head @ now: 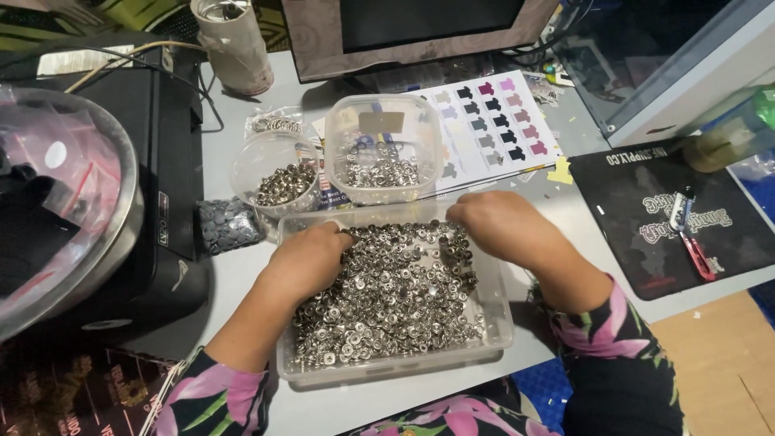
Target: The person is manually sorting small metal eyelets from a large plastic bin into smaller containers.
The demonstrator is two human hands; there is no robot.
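A clear rectangular plastic tray (499,323) in front of me is filled with a heap of small silver metal snap buttons (387,299). My left hand (307,260) rests knuckles-up in the left part of the heap, fingers curled down into the pieces. At the tray's far right corner my right hand (499,226) reaches in, its fingertips buried among the buttons. Whether either hand pinches a piece is hidden by the fingers. Both forearms wear dark sleeves with pink flowers.
Behind the tray stand a square clear tub (383,145) and a round clear cup (274,173), both holding silver snaps. A bag of grey buttons (228,224) lies left. A colour chart (492,129), black mat (670,218), red tool (694,250) and black machine (165,161) surround them.
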